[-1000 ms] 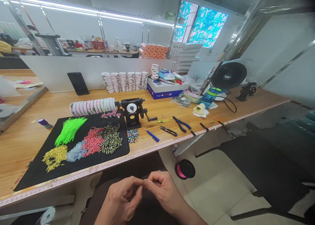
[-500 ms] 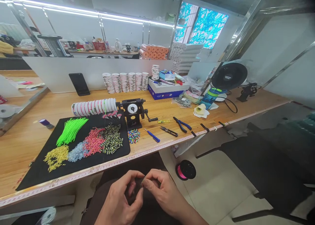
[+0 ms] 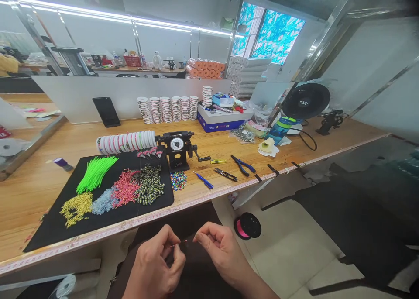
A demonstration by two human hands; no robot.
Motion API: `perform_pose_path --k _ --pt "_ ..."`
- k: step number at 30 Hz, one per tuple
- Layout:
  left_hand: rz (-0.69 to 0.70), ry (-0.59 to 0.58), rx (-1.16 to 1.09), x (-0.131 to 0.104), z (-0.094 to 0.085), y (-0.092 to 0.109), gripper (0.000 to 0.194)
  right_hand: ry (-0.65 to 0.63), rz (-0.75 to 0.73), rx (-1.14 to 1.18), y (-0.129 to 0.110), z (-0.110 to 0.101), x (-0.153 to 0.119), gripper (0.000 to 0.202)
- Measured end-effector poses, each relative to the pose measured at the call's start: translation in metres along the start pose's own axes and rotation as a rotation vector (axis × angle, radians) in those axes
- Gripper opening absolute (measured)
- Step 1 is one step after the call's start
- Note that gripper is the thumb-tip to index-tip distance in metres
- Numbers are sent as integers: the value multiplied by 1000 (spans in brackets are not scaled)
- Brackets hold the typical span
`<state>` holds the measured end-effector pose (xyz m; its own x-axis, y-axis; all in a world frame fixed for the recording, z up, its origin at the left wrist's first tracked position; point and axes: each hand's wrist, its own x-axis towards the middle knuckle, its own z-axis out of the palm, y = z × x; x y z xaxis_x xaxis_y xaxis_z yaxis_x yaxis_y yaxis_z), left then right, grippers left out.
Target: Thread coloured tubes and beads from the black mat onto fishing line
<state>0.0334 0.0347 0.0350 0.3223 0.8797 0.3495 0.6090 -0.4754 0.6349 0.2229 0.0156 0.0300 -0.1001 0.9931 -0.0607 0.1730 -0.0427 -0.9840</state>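
Note:
My left hand (image 3: 159, 259) is closed in a pinch above my dark-clothed lap. From its fingertips a thin, small red piece (image 3: 185, 241) sticks out to the right; its exact kind is too small to tell. A short gap away, my right hand (image 3: 218, 251) also pinches, thumb against index finger. What those fingers hold, perhaps a fine line, cannot be made out. Beyond both hands, a black mat (image 3: 108, 220) carries bright green strips (image 3: 96, 172), yellow bits (image 3: 77, 207), pale blue bits (image 3: 104, 201), red bits (image 3: 126, 187) and dark patterned pieces (image 3: 149, 187).
A hand-cranked winder (image 3: 176, 148) bears a row of spools (image 3: 126, 142). Small coloured beads (image 3: 178, 180), a blue-handled tool (image 3: 203, 180), thread snips (image 3: 225, 174) and pliers (image 3: 242, 165) lie near the table's edge. A spool with pink line (image 3: 248, 225) rests on the floor.
My hands have drawn apart, from fingertips touching to a small gap. The red piece now shows between them, at my left fingertips.

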Motion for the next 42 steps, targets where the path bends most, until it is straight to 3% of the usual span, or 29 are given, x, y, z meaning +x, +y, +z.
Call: perform_pose_path --k 4,7,12,18,22,26,30,33,36,39,42 --pt "-9 -52 30 1 -2 0 11 25 -2 -6 1 -1 1 36" --pt "-26 -116 -94 1 -1 -1 5 12 -5 -27 5 -2 1 35" --pt "-46 -165 -234 1 -2 -1 14 15 -12 -64 3 -3 3 32" --pt "-21 -130 -27 1 -3 -5 17 56 -40 -143 -1 -9 5 34" --pt "-11 -151 14 2 -1 -4 20 3 -80 -150 0 -6 5 11" --pt "-94 -267 -56 3 -3 -7 24 -172 50 -2 5 2 9 14" --pt "-250 -389 -32 1 2 -25 28 -144 114 -12 5 -12 9 32" --pt "-192 -509 168 -2 24 -39 33 -74 90 -16 5 -36 5 37" --pt "-88 -607 267 0 64 -46 31 -18 91 -62 9 -53 -2 41" --pt "-74 -676 405 2 108 -53 25 2 114 -101 15 -58 -8 44" --pt "-71 -785 496 1 135 -67 29 15 134 -149 20 -56 -12 46"
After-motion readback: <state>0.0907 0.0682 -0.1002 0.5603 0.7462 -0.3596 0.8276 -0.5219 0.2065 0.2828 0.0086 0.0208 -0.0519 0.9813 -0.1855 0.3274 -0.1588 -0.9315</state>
